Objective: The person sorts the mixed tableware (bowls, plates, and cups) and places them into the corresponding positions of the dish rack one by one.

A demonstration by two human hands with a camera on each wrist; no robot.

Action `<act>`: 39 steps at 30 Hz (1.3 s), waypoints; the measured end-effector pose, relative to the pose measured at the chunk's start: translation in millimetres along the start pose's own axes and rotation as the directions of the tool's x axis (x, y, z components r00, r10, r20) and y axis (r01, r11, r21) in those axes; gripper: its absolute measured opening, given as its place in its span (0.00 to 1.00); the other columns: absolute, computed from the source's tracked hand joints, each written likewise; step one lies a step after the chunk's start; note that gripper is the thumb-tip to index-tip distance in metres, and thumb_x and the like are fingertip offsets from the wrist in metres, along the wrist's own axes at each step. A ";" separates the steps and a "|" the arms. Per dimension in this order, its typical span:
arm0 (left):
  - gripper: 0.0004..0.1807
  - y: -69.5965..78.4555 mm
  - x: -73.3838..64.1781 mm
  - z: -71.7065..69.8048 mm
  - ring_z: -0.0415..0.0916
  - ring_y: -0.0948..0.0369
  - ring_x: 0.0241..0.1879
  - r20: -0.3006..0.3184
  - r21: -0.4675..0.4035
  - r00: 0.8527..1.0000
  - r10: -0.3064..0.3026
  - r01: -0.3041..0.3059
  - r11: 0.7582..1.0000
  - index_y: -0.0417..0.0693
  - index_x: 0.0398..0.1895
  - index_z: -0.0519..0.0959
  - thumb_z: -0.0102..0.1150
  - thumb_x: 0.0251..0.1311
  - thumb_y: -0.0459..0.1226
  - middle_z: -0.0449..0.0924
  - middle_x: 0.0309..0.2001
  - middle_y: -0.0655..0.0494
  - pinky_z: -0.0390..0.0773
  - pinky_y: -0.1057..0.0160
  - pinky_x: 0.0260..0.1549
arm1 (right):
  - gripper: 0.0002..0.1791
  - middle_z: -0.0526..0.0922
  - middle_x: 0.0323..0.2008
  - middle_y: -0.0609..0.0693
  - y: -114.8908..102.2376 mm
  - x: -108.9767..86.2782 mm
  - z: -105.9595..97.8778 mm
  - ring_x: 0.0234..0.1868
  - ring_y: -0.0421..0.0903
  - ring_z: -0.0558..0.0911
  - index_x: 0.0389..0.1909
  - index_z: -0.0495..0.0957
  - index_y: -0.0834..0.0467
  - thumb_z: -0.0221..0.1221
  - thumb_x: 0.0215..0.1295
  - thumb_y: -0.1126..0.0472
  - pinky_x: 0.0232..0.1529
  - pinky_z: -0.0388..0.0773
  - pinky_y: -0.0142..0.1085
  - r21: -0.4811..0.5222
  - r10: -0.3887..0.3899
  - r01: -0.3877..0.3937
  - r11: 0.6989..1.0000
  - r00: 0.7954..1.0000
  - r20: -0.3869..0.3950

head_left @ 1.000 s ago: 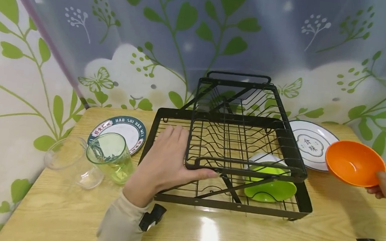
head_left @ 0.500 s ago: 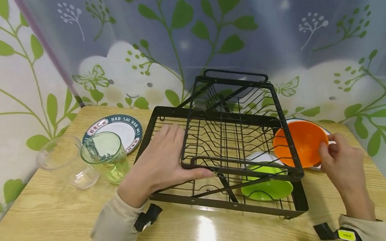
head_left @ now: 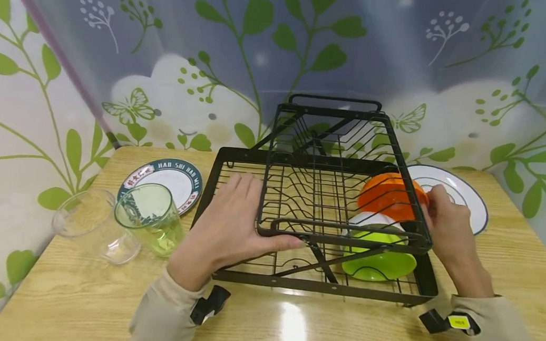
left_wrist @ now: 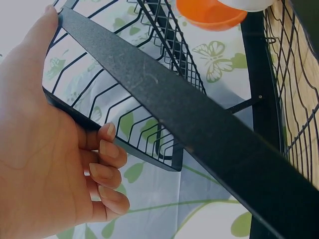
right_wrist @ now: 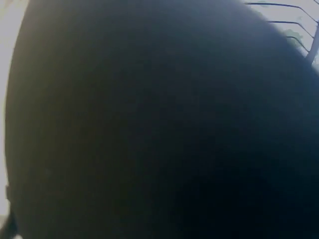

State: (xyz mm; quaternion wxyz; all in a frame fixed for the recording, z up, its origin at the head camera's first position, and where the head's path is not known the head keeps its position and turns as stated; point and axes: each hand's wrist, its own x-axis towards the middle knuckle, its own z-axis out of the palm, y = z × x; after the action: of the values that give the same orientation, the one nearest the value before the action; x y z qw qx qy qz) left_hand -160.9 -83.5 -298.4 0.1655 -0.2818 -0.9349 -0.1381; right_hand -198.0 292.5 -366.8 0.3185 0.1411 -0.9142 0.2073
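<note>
A black two-tier dish rack (head_left: 303, 285) stands on the wooden table. My left hand (head_left: 224, 220) holds the left front corner of its upper tier; in the left wrist view the fingers (left_wrist: 102, 172) curl at the shelf's side rail. With my right hand (head_left: 453, 238) I grip an orange bowl (head_left: 387, 197) by its right side. The bowl is tilted inside the rack, partly behind the upper tier's wires. Just in front of it sit a white bowl (head_left: 376, 218) and a lime-green bowl (head_left: 378, 266), in the lower tier's right end. A dark shape fills most of the right wrist view.
Left of the rack lie a green-rimmed plate (head_left: 172, 182), a green glass (head_left: 153, 220) and a clear cup (head_left: 84, 215). A white plate (head_left: 475, 206) lies behind my right hand. A patterned curtain (head_left: 262, 59) backs the table (head_left: 361, 335).
My right hand has carried the orange bowl leftward from over the table's right side into the rack, past the white plate, tilting it. The left hand has kept its place on the rack.
</note>
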 end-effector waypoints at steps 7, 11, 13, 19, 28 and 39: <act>0.55 -0.2 0.5 0.2 0.61 0.55 0.33 0.011 -0.003 1.000 -0.002 0.002 1.000 0.42 0.34 0.65 0.16 0.39 0.84 0.62 0.28 0.53 0.65 0.57 0.44 | 0.11 0.64 0.13 0.48 2.1 -2.1 8.5 0.11 0.46 0.63 0.30 0.64 0.62 0.56 0.51 0.74 0.14 0.58 0.40 -0.002 -0.137 0.138 0.990 0.989 0.061; 0.55 -0.1 0.1 0.5 0.61 0.55 0.32 0.004 0.002 1.000 -0.003 0.003 1.000 0.42 0.34 0.65 0.16 0.39 0.84 0.61 0.28 0.54 0.65 0.57 0.43 | 0.09 0.72 0.14 0.54 4.0 -1.9 12.6 0.10 0.52 0.69 0.33 0.68 0.64 0.56 0.51 0.73 0.12 0.64 0.47 0.002 -0.228 0.228 0.974 0.972 0.050; 0.55 -0.1 0.0 0.6 0.61 0.55 0.32 -0.001 0.004 1.000 -0.002 0.002 1.000 0.43 0.33 0.65 0.15 0.39 0.84 0.61 0.28 0.54 0.65 0.58 0.42 | 0.10 0.77 0.17 0.58 4.9 -2.5 14.0 0.11 0.54 0.72 0.36 0.71 0.65 0.56 0.51 0.72 0.14 0.67 0.50 0.001 -0.252 0.252 0.968 0.966 0.054; 0.54 -0.1 0.7 0.2 0.59 0.56 0.30 -0.003 0.006 1.000 -0.002 0.002 1.000 0.43 0.32 0.65 0.15 0.38 0.84 0.61 0.27 0.54 0.64 0.59 0.40 | 0.11 0.81 0.20 0.59 6.1 -4.3 13.5 0.17 0.58 0.78 0.39 0.78 0.64 0.55 0.64 0.60 0.17 0.71 0.53 0.034 -0.280 0.278 0.960 0.957 0.081; 0.54 1.3 1.7 -0.7 0.58 0.56 0.30 0.002 0.005 1.000 -0.005 0.005 1.000 0.44 0.32 0.64 0.15 0.38 0.84 0.60 0.26 0.54 0.63 0.60 0.39 | 0.18 0.85 0.28 0.57 9.2 -3.2 8.3 0.21 0.55 0.81 0.47 0.82 0.59 0.55 0.70 0.50 0.20 0.71 0.49 0.057 -0.288 0.282 0.958 0.943 0.167; 0.55 1.0 -0.1 -1.3 0.60 0.56 0.31 0.023 0.025 1.000 -0.019 0.018 1.000 0.43 0.34 0.65 0.14 0.38 0.84 0.61 0.28 0.54 0.64 0.60 0.41 | 0.14 0.86 0.38 0.56 10.7 -5.0 5.8 0.31 0.56 0.85 0.48 0.83 0.60 0.57 0.68 0.58 0.28 0.77 0.51 0.100 -0.329 0.317 0.943 0.931 0.159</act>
State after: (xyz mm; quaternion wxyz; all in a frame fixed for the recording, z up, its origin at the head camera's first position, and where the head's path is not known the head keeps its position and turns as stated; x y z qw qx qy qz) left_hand -159.9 -83.3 -297.1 0.1569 -0.2726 -0.9410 -0.1250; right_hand -201.5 299.7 -377.2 0.2623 0.3185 -0.8945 0.1720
